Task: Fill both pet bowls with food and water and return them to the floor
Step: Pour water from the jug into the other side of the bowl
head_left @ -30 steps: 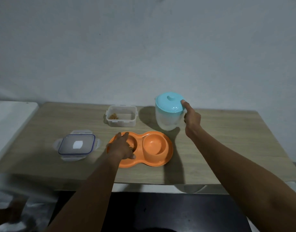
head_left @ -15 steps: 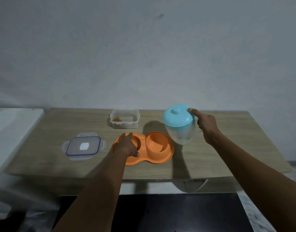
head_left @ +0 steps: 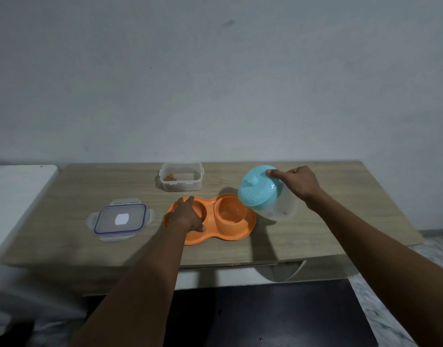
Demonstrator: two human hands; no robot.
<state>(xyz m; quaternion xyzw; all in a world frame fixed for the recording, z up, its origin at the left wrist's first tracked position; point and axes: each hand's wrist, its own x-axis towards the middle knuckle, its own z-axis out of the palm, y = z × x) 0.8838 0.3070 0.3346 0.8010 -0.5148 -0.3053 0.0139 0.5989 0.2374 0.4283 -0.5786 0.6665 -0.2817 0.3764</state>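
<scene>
An orange double pet bowl (head_left: 223, 234) sits on the wooden table (head_left: 315, 234) near its front edge. My left hand (head_left: 185, 216) rests on the bowl's left cup, fingers spread over the rim, hiding its contents. My right hand (head_left: 299, 182) grips a clear jug with a light blue lid (head_left: 260, 189), index finger on the lid. The jug is tilted to the left, its lid edge over the bowl's right cup (head_left: 230, 211). I cannot tell whether water is flowing.
A clear food container (head_left: 181, 180) with a little kibble stands open behind the bowl. Its blue-rimmed lid (head_left: 120, 219) lies flat to the left. A white surface (head_left: 15, 196) adjoins the table's left side. A dark mat (head_left: 265, 316) lies on the floor below.
My right hand has lifted the jug from behind the bowl, carried it forward and tipped it leftward over the right cup. My left hand has stayed on the left cup.
</scene>
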